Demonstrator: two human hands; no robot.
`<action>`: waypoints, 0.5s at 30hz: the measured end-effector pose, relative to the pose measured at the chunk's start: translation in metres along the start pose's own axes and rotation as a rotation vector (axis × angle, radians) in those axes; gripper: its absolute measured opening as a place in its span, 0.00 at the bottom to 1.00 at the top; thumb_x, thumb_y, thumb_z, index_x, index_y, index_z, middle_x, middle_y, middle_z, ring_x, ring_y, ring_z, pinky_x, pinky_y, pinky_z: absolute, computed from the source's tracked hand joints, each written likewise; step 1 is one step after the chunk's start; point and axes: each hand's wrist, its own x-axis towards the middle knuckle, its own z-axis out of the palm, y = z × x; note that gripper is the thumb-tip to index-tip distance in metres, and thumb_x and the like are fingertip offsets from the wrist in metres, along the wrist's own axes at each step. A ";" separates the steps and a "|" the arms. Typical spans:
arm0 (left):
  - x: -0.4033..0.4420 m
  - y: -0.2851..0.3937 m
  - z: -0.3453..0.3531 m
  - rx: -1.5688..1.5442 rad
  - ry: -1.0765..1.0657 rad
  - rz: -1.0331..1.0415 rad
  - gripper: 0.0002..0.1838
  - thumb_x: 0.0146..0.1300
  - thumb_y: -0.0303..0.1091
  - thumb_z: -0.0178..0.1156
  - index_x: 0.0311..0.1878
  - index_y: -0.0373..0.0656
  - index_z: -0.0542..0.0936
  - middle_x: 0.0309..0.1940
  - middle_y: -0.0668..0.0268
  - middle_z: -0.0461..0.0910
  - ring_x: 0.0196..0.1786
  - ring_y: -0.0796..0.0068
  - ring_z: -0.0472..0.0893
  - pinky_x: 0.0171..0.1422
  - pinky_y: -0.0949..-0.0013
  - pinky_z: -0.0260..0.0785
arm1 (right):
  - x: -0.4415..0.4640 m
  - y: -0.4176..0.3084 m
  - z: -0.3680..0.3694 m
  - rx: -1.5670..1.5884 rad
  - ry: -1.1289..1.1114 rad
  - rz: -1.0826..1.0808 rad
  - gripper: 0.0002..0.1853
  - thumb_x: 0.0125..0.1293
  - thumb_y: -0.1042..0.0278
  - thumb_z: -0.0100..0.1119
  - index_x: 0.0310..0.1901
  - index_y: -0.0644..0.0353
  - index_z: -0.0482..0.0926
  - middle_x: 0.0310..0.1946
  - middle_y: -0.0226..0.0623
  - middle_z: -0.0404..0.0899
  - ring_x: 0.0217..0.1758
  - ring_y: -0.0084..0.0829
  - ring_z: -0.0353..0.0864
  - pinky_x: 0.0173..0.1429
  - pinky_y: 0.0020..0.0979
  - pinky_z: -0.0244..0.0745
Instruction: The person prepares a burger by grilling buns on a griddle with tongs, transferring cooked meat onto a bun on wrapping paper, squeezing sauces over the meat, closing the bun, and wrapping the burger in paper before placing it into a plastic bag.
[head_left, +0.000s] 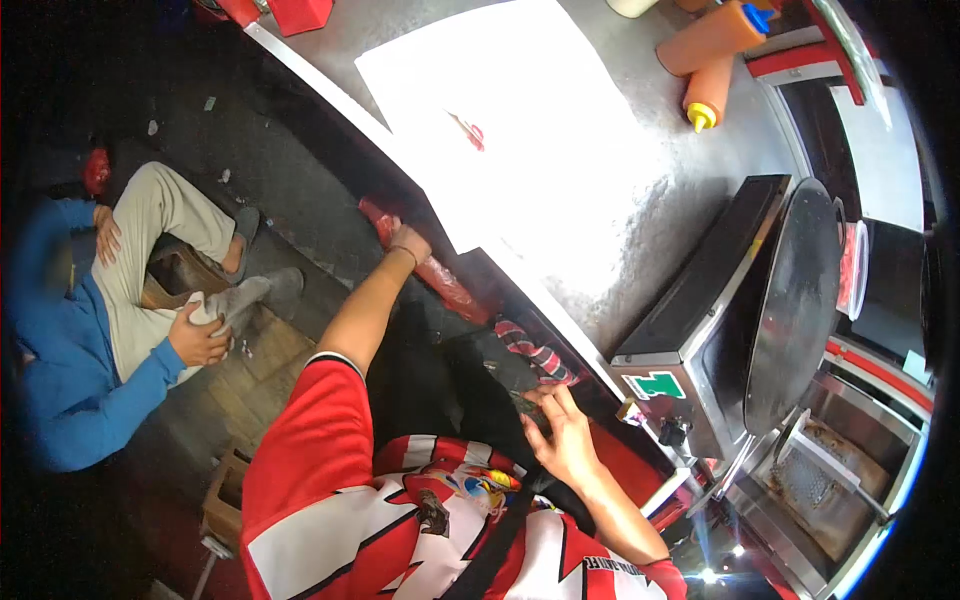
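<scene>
My left hand [408,243] is closed around a long, shiny bundle of red plastic [445,285], below the front edge of the metal counter. The bundle sticks out on both sides of my fist. My right hand [562,435] is in front of my body with its fingers curled in. Something dark shows at its fingertips, too unclear to name. Near that hand, a red and dark striped cloth [530,350] hangs by the counter's edge. On the counter [625,270] lies a large white sheet [520,130] with a small red and white item [467,132] on it.
Orange squeeze bottles [710,90] lie at the counter's far end. A round dark griddle plate [797,305] stands tilted against a metal appliance [690,300]. At left a person in a blue top [100,390] sits low, hands on their legs. A wooden crate [230,490] stands on the floor.
</scene>
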 end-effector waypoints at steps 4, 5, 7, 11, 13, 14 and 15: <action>0.008 -0.004 0.010 0.005 -0.008 0.006 0.17 0.64 0.40 0.55 0.48 0.47 0.89 0.56 0.54 0.84 0.62 0.57 0.80 0.77 0.41 0.53 | -0.002 0.010 0.005 -0.051 0.049 -0.073 0.17 0.63 0.74 0.66 0.54 0.64 0.80 0.48 0.47 0.76 0.51 0.50 0.82 0.55 0.42 0.80; 0.017 -0.005 0.014 0.005 -0.007 0.009 0.17 0.64 0.40 0.55 0.48 0.46 0.89 0.56 0.54 0.84 0.62 0.57 0.80 0.77 0.41 0.53 | -0.002 0.014 0.006 -0.083 0.032 -0.077 0.17 0.63 0.74 0.66 0.54 0.63 0.80 0.48 0.48 0.75 0.52 0.50 0.82 0.56 0.43 0.80; 0.034 -0.005 0.020 0.000 -0.003 0.004 0.17 0.64 0.40 0.55 0.48 0.46 0.89 0.56 0.54 0.84 0.63 0.57 0.80 0.77 0.41 0.53 | -0.004 0.027 0.016 -0.065 0.021 -0.041 0.18 0.64 0.73 0.66 0.55 0.63 0.80 0.49 0.48 0.75 0.54 0.51 0.81 0.57 0.43 0.79; 0.047 -0.005 0.029 0.004 0.024 -0.014 0.17 0.64 0.40 0.56 0.47 0.45 0.89 0.56 0.54 0.84 0.64 0.57 0.79 0.77 0.41 0.53 | -0.010 0.037 0.033 -0.024 -0.019 0.030 0.19 0.64 0.72 0.66 0.57 0.60 0.80 0.51 0.48 0.75 0.53 0.51 0.81 0.56 0.42 0.80; 0.038 -0.002 0.030 0.008 0.057 -0.018 0.16 0.64 0.40 0.56 0.46 0.45 0.89 0.56 0.54 0.84 0.65 0.56 0.78 0.77 0.41 0.53 | -0.014 0.035 0.035 -0.003 -0.032 0.032 0.19 0.65 0.72 0.66 0.57 0.60 0.80 0.51 0.47 0.75 0.50 0.49 0.83 0.54 0.41 0.81; 0.033 -0.001 0.029 0.008 0.091 -0.017 0.16 0.64 0.40 0.56 0.46 0.45 0.89 0.56 0.54 0.84 0.65 0.56 0.78 0.78 0.41 0.53 | -0.013 0.034 0.034 -0.027 -0.013 -0.015 0.19 0.65 0.72 0.66 0.57 0.60 0.80 0.51 0.47 0.75 0.49 0.47 0.83 0.53 0.40 0.82; 0.026 -0.002 0.030 0.007 0.136 -0.015 0.16 0.65 0.40 0.56 0.46 0.44 0.89 0.56 0.54 0.84 0.65 0.56 0.78 0.78 0.41 0.53 | -0.014 0.032 0.032 -0.049 0.000 -0.062 0.19 0.65 0.72 0.66 0.57 0.60 0.80 0.51 0.47 0.75 0.47 0.46 0.84 0.52 0.39 0.82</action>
